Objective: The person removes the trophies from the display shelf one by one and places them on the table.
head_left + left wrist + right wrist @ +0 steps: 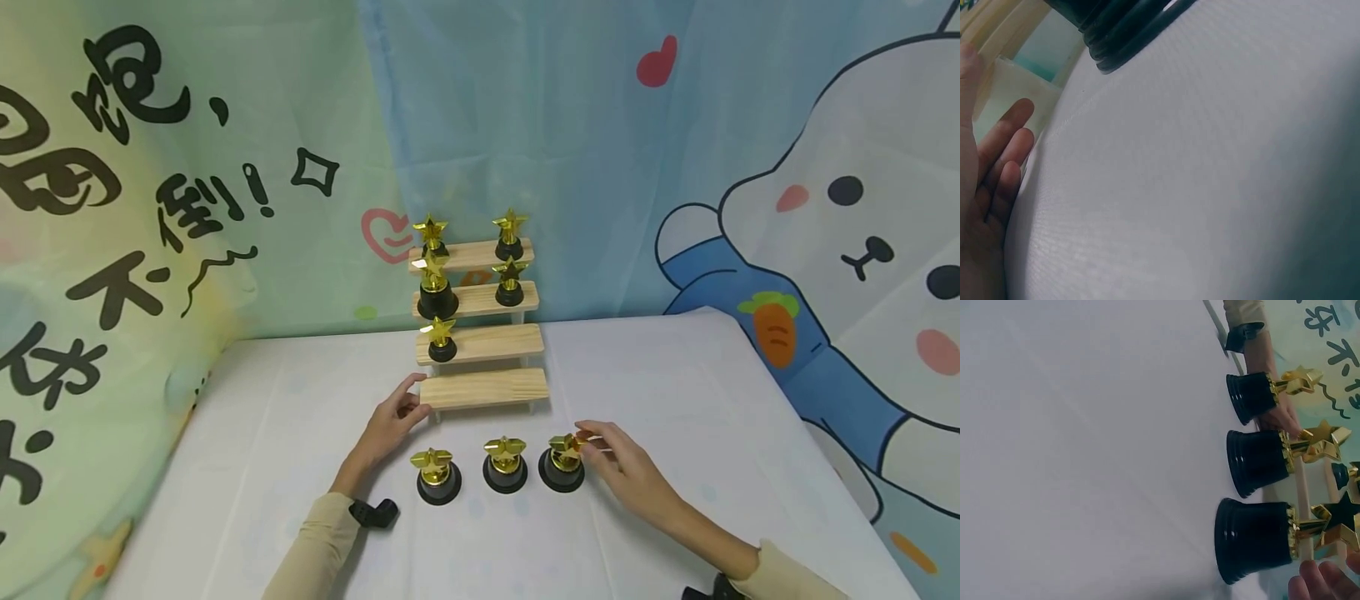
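Note:
My left hand (393,421) grips the left end of the lowest step of a wooden display stand (483,388), thumb at the front edge and forefinger behind. In front of the stand, three gold star trophies with black round bases stand upright in a row: a left trophy (438,477), a middle trophy (505,465) and a right trophy (561,464). My right hand (626,467) is beside the right trophy, its fingertips (1310,578) right at the star (1340,519). That trophy's base (1254,540) rests on the table.
Higher steps bear several more star trophies: a taller one (437,290) at left, smaller ones at the top left (432,237), top right (509,236), second step right (509,283) and third step left (441,342). A white cloth covers the table (285,400); a printed curtain (465,108) hangs behind.

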`<state>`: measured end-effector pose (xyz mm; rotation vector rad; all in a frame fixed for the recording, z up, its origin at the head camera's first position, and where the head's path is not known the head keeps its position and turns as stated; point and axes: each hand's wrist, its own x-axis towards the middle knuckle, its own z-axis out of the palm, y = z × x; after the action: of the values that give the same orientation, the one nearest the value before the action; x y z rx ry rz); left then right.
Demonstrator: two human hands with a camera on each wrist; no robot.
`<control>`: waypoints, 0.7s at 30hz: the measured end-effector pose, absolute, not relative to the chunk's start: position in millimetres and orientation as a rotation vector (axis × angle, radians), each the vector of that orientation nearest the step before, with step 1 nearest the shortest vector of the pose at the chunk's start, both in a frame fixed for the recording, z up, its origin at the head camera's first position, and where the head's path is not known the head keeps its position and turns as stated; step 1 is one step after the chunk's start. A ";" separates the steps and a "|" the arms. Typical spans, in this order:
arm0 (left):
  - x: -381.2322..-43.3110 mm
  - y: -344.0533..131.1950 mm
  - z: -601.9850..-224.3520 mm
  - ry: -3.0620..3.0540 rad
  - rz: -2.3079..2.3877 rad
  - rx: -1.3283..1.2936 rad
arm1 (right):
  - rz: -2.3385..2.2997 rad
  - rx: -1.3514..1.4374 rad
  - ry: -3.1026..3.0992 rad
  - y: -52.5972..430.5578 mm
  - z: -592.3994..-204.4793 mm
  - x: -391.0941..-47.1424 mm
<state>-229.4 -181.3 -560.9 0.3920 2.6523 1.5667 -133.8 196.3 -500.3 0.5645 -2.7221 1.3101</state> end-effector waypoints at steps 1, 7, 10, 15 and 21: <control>-231.6 -182.3 -565.4 2.659 1.561 0.391 | 1.302 0.548 -2.727 197.0 -499.1 -135.0; -233.6 -183.0 -569.4 2.668 1.549 0.385 | 1.269 0.494 -2.731 198.3 -483.8 -152.4; -233.5 -182.7 -570.0 2.667 1.542 0.372 | 1.271 0.484 -2.737 195.6 -469.7 -164.8; -233.0 -182.5 -570.6 2.663 1.542 0.366 | 1.345 0.499 -2.762 182.8 -445.0 -190.3; -231.5 -182.0 -570.8 2.659 1.577 0.357 | 1.506 0.563 -2.769 158.0 -427.1 -223.0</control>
<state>-231.5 -182.0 -570.8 0.3575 2.6592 1.5774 -223.0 158.0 -427.1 0.5633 -2.7688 1.5061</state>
